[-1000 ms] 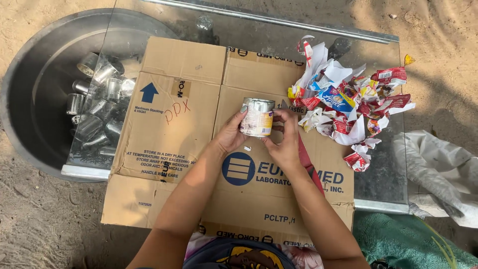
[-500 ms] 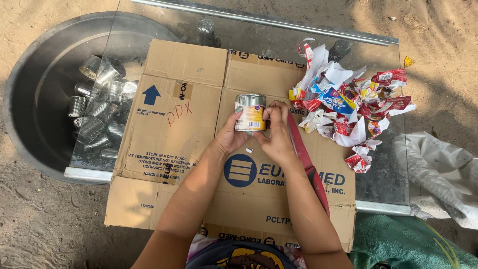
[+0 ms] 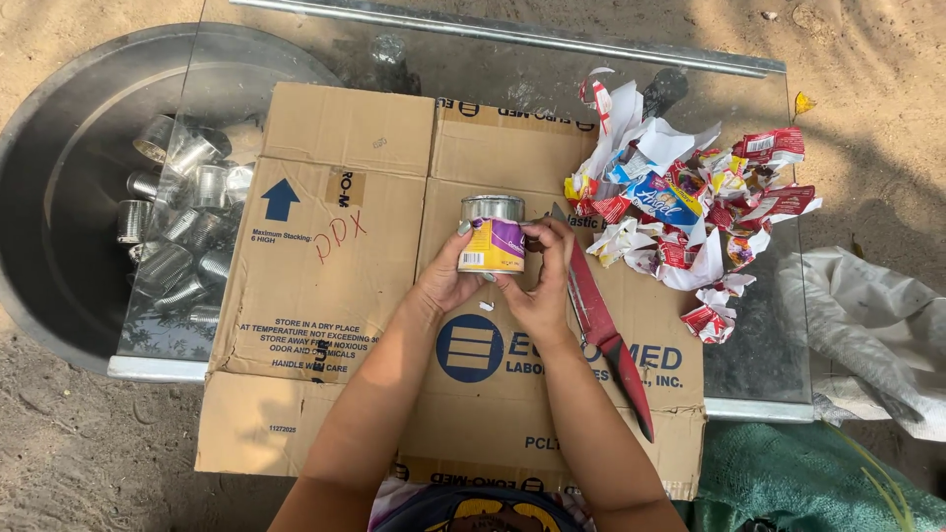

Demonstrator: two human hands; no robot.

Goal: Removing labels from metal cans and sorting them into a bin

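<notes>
A small tin can (image 3: 492, 234) with a yellow and purple paper label stands upright between both hands above a flattened cardboard box (image 3: 325, 286). My left hand (image 3: 448, 277) cups its left side. My right hand (image 3: 543, 283) grips its right side, fingertips on the label. A knife with a red handle (image 3: 603, 335) lies on the cardboard just right of my right hand, blade pointing away from me.
A heap of torn paper labels (image 3: 690, 217) lies at the right on a glass sheet (image 3: 759, 345). A large metal basin (image 3: 59, 197) at the left holds several bare tin cans (image 3: 182, 236). A white sack (image 3: 877, 335) and green cloth (image 3: 818, 483) lie on sandy ground.
Both hands and the can have shifted slightly toward me over the cardboard, and the can has turned so more of its label faces up. The knife now shows beside my right hand.
</notes>
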